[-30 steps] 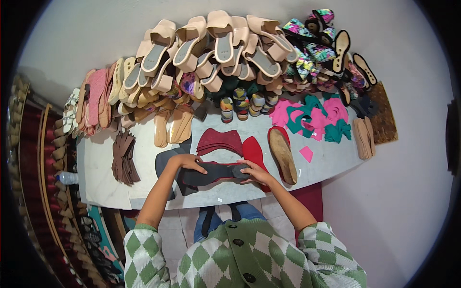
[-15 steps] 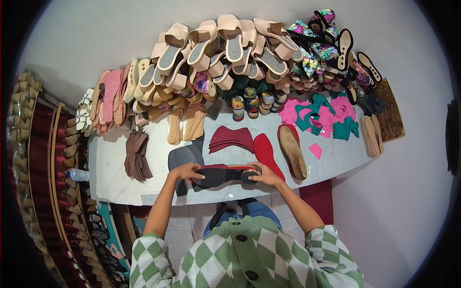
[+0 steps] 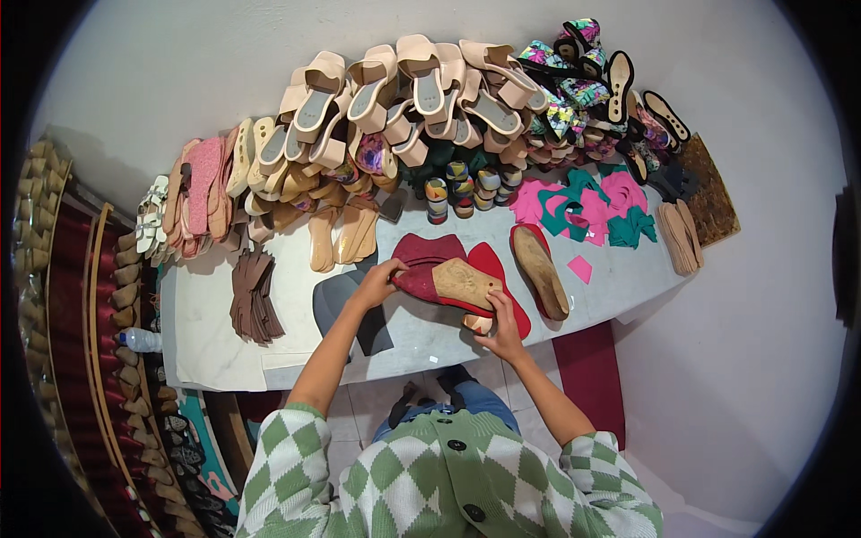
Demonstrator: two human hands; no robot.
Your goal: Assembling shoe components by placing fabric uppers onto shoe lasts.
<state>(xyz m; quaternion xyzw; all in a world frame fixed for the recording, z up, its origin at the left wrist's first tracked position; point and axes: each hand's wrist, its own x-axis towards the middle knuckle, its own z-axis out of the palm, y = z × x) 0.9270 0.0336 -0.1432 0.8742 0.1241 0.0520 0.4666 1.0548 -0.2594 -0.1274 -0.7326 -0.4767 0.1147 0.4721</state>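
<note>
Between my hands is a shoe on a wooden last (image 3: 465, 283), tilted so its top side faces up. A dark red upper covers its toe, and a red edge runs along its side. My left hand (image 3: 380, 285) pinches the toe end. My right hand (image 3: 506, 326) grips the heel end, where a block heel with a multicoloured pattern (image 3: 477, 325) shows below. Partly behind the shoe lie dark red cut upper pieces (image 3: 432, 245) and a red sole piece (image 3: 484, 258). A second wooden last with red edging (image 3: 540, 273) rests to the right.
Grey sole pieces (image 3: 334, 309) lie by my left forearm, and brown cut strips (image 3: 255, 298) farther left. Pink and green scraps (image 3: 587, 208) spread at the back right. Beige heeled sandals (image 3: 369, 82) are piled along the wall. A water bottle (image 3: 142, 340) stands beyond the table's left edge.
The shoe has been turned over from its dark sole side to its top, and moved slightly right and away from me. Both hands went with it. The view has shifted a little.
</note>
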